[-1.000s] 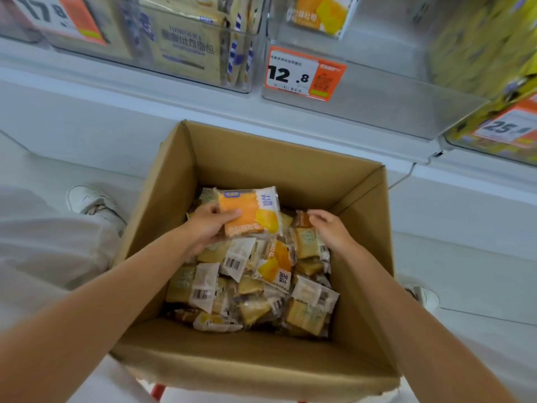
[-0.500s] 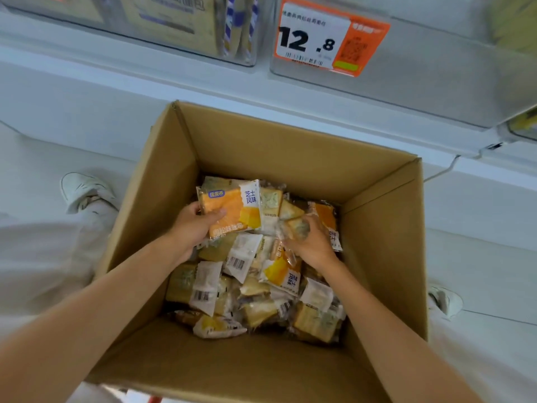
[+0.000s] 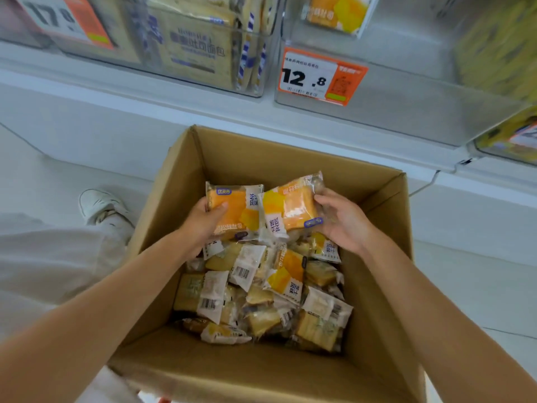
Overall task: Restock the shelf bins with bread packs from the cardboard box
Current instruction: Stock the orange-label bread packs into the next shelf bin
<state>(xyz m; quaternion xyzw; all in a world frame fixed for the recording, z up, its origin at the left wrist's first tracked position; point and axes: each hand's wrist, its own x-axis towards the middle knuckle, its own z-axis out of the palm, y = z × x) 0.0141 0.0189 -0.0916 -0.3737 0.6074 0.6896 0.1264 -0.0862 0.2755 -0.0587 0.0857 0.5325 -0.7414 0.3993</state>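
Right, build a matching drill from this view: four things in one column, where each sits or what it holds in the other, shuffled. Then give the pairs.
Column one:
1. left hand
2. right hand
3. 12.8 price tag
4. white shoe

Column two:
A. on the floor, left of the cardboard box
B. grips the upside-down orange pack
C. on the front of a clear shelf bin
D. grips the upright orange pack

Pairs: 1-D, 2-B, 3-C, 4-A
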